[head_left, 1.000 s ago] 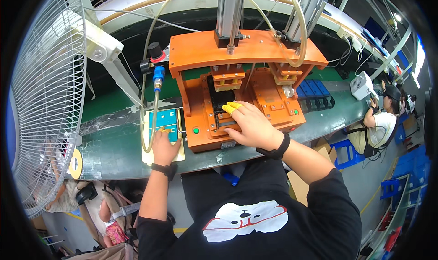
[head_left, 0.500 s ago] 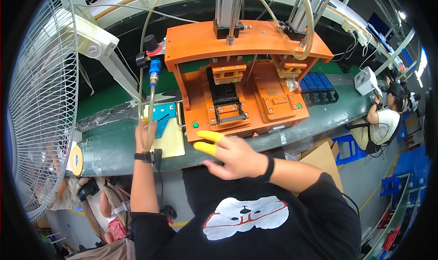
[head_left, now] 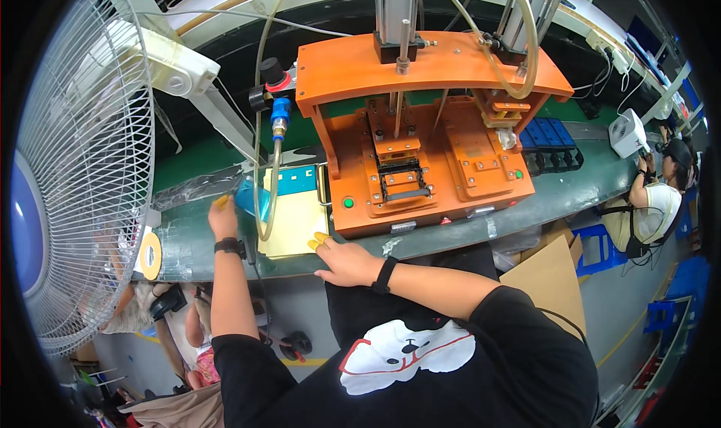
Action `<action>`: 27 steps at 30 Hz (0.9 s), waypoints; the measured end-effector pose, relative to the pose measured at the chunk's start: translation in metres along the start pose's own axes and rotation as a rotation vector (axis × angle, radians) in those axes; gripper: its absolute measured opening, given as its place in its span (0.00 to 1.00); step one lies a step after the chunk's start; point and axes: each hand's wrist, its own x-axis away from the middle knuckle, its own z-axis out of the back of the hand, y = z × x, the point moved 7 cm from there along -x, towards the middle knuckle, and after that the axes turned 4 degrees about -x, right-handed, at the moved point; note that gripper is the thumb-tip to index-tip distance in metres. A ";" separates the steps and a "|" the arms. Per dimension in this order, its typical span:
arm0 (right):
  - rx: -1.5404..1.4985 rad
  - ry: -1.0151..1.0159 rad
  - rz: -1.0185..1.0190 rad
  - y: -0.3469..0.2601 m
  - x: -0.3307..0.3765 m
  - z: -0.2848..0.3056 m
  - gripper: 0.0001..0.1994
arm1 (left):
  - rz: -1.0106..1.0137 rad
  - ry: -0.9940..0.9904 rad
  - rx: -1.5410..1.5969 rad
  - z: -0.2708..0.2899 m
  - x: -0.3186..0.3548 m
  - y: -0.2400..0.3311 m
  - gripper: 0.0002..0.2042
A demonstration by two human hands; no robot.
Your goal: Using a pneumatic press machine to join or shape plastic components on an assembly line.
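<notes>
My left hand, with yellow finger covers, is pinched at the left edge of a translucent blue film piece, which is tilted; the exact contact is blurred. Beside it lies a pale yellow sheet with a strip of blue film along its top. My right hand, also in yellow finger covers, points its fingers at the sheet's lower right corner and holds nothing. The orange press stands right of the sheet. Its left head is down over a black plastic frame.
An air regulator with a blue fitting and a looping hose rise behind the sheet. A caged fan fills the left. A tape roll stands on the bench edge. Black and blue trays sit right of the press. Another person sits at far right.
The press's left head has come down over the black frame. My left hand has moved left with the blue film piece. My right hand has drawn back from the press to the sheet.
</notes>
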 end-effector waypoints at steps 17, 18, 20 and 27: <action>-0.307 0.359 0.092 -0.001 0.117 0.149 0.15 | -0.348 -0.430 -0.164 0.088 0.226 0.142 0.13; -0.248 0.421 0.104 0.001 0.126 0.162 0.13 | -0.326 -0.484 -0.126 0.086 0.243 0.149 0.13; -0.241 0.531 0.107 0.004 0.141 0.183 0.11 | -0.287 -0.599 0.009 0.070 0.265 0.160 0.12; 0.276 0.711 0.077 0.005 0.137 0.226 0.18 | -0.349 -0.820 0.225 -0.020 0.317 0.190 0.11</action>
